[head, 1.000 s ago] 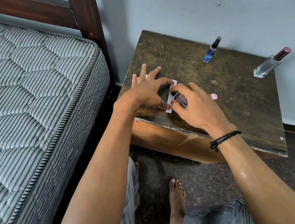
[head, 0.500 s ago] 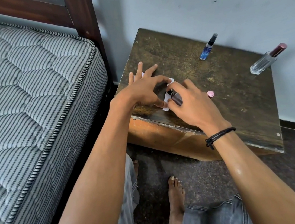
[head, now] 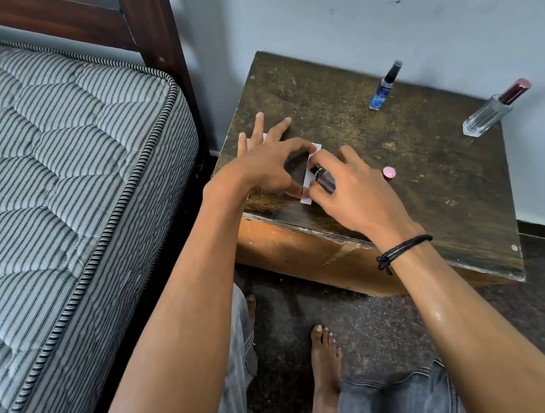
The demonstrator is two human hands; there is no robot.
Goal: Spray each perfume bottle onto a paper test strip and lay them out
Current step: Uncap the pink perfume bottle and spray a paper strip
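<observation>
Where left hand (head: 267, 169) pins paper strip (head: 310, 181), right-hand (head: 354, 190) grip around dark bottle (head: 324, 180), nozzle far-left.

1. Striped quilted mattress (head: 58, 183) fills the left side — corded piping along its edge.
2. Dark wooden bedpost (head: 157, 42) stands at the mattress corner, against the pale grey-blue wall (head: 377, 7).
3. Worn wooden bedside table (head: 433, 195) — scuffed dark top, orange-brown front edge.
4. Dark speckled floor (head: 380, 330) below.
5. Black cord bracelet (head: 402, 251) on a wrist.
</observation>
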